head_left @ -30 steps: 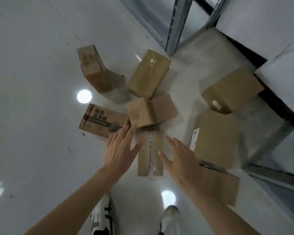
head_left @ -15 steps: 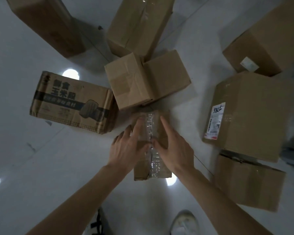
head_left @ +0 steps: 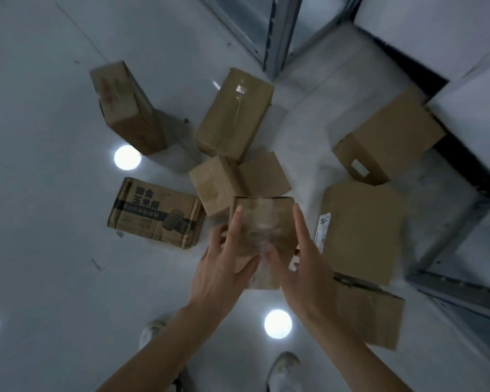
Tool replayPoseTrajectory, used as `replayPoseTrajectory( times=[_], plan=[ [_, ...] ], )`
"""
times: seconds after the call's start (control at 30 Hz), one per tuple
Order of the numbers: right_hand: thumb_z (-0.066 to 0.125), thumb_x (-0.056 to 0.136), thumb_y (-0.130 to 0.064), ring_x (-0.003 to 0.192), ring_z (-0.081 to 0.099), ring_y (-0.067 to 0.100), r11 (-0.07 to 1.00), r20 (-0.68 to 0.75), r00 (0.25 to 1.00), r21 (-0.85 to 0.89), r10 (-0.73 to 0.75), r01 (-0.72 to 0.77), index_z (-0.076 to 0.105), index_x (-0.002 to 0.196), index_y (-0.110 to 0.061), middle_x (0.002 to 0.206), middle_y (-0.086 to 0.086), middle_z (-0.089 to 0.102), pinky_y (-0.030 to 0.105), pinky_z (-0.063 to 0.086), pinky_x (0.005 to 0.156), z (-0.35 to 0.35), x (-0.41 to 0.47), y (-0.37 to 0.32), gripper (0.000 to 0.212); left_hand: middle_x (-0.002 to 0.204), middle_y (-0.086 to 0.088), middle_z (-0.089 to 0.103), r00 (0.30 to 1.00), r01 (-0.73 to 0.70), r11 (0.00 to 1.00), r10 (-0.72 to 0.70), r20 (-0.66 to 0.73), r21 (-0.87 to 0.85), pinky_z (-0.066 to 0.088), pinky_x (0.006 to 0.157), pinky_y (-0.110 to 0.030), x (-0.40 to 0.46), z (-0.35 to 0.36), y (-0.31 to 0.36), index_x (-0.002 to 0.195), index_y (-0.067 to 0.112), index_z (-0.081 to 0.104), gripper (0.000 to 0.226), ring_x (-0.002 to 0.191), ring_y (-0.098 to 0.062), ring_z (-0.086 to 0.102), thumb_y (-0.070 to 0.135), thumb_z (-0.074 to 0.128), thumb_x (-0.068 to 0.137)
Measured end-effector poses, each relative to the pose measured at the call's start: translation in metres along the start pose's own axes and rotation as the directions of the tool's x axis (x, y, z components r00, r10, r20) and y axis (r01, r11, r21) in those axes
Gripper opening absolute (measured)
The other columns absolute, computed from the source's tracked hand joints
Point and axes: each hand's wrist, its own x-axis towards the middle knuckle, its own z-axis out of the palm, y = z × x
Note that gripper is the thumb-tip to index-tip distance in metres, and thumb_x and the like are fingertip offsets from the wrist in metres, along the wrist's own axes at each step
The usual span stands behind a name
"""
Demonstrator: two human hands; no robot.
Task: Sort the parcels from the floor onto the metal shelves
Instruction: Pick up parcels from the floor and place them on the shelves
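— How many parcels were there?
— Eight cardboard boxes (head_left: 234, 114) — one held in two hands (head_left: 224, 267), seven on the floor.
— And what else?
— Two white shoes (head_left: 283, 369) and three light reflections (head_left: 127, 157).
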Motion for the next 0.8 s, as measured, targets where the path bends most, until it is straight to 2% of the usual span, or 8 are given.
replayPoseTrajectory(
  times=[0.17, 0.27, 0.33, 0.43, 0.5, 0.57, 0.7, 0.8],
  plan=[
    [0.04, 0.093, -0.078, 0.121, 0.054, -0.01, 0.991, -0.141, 0.986, 0.085, -0.088, 0.101, 0.013, 0.153, -0.065, 0.144, -0.04, 0.042, 0.034, 0.057, 0.099, -0.104, 0.0, -0.099, 0.067, 0.132, 0.01, 0.038, 0.992, -0.048, 0.993, 0.034, -0.125, -0.109, 0.059, 0.075, -0.034, 0.018, -0.087, 0.115, 0.148, 0.041, 0.027, 0.058, 0.098, -0.005, 0.054, 0.07, 0.028, 0.099],
    [0.043, 0.093, -0.076, 0.116, 0.065, 0.003, 0.976, -0.205, 0.97, 0.147, -0.128, 0.16, 0.016, 0.156, -0.058, 0.142, -0.017, 0.06, 0.042, 0.06, 0.093, -0.174, -0.006, -0.164, 0.071, 0.125, 0.01, 0.044, 0.963, -0.116, 0.977, 0.066, -0.26, -0.18, 0.06, 0.071, -0.04, 0.029, -0.146, 0.192, 0.139, 0.038, 0.037, 0.047, 0.099, -0.009, 0.061, 0.065, 0.034, 0.101],
    [0.059, 0.093, -0.063, 0.118, 0.065, 0.006, 0.946, -0.175, 0.972, 0.257, -0.156, 0.199, 0.013, 0.157, -0.058, 0.134, -0.021, 0.063, 0.043, 0.058, 0.098, -0.222, -0.014, -0.204, 0.078, 0.129, 0.006, 0.048, 0.937, -0.151, 0.973, 0.086, -0.338, -0.172, 0.06, 0.074, -0.039, 0.032, -0.185, 0.241, 0.147, 0.038, 0.031, 0.051, 0.1, -0.004, 0.059, 0.057, 0.043, 0.101],
    [0.078, 0.092, -0.031, 0.124, 0.062, 0.005, 0.912, -0.115, 0.958, 0.295, -0.261, 0.284, 0.013, 0.155, -0.063, 0.136, -0.027, 0.058, 0.042, 0.055, 0.102, -0.297, -0.032, -0.258, 0.097, 0.13, 0.007, 0.047, 0.929, -0.194, 0.966, 0.126, -0.347, -0.169, 0.05, 0.084, -0.027, 0.026, -0.244, 0.309, 0.157, 0.043, 0.007, 0.083, 0.101, 0.002, 0.05, 0.036, 0.063, 0.097],
    [0.081, 0.089, -0.015, 0.131, 0.058, 0.007, 0.911, -0.123, 0.939, 0.229, -0.321, 0.342, 0.021, 0.154, -0.063, 0.148, -0.017, 0.052, 0.043, 0.053, 0.106, -0.341, -0.048, -0.289, 0.1, 0.122, 0.012, 0.045, 0.927, -0.24, 0.96, 0.183, -0.327, -0.144, 0.051, 0.084, -0.026, 0.018, -0.279, 0.35, 0.158, 0.039, 0.017, 0.086, 0.099, -0.002, 0.054, 0.027, 0.07, 0.092],
    [0.081, 0.085, -0.01, 0.129, 0.057, 0.004, 0.911, -0.159, 0.919, 0.148, -0.361, 0.384, 0.038, 0.147, -0.062, 0.145, -0.019, 0.051, 0.043, 0.052, 0.107, -0.38, -0.066, -0.32, 0.091, 0.122, 0.013, 0.045, 0.907, -0.304, 0.94, 0.235, -0.35, -0.155, 0.056, 0.087, -0.032, 0.006, -0.31, 0.39, 0.15, 0.036, 0.038, 0.07, 0.102, -0.002, 0.057, 0.025, 0.07, 0.089],
    [0.083, 0.081, -0.035, 0.126, 0.056, 0.002, 0.878, -0.244, 0.872, 0.121, -0.425, 0.463, 0.056, 0.128, -0.051, 0.134, -0.025, 0.054, 0.042, 0.05, 0.107, -0.439, -0.118, -0.384, 0.057, 0.122, 0.014, 0.053, 0.837, -0.457, 0.838, 0.292, -0.463, -0.298, 0.056, 0.092, -0.039, -0.033, -0.361, 0.464, 0.123, 0.03, 0.059, 0.032, 0.112, -0.011, 0.061, 0.041, 0.057, 0.093],
    [0.072, 0.089, -0.052, 0.124, 0.058, 0.006, 0.834, -0.366, 0.817, 0.162, -0.446, 0.528, 0.062, 0.115, -0.04, 0.126, -0.018, 0.059, 0.045, 0.053, 0.102, -0.467, -0.164, -0.422, 0.03, 0.116, 0.011, 0.055, 0.778, -0.524, 0.789, 0.292, -0.556, -0.319, 0.056, 0.087, -0.046, -0.063, -0.39, 0.51, 0.103, 0.032, 0.061, 0.024, 0.105, -0.015, 0.063, 0.054, 0.054, 0.097]
  ],
)
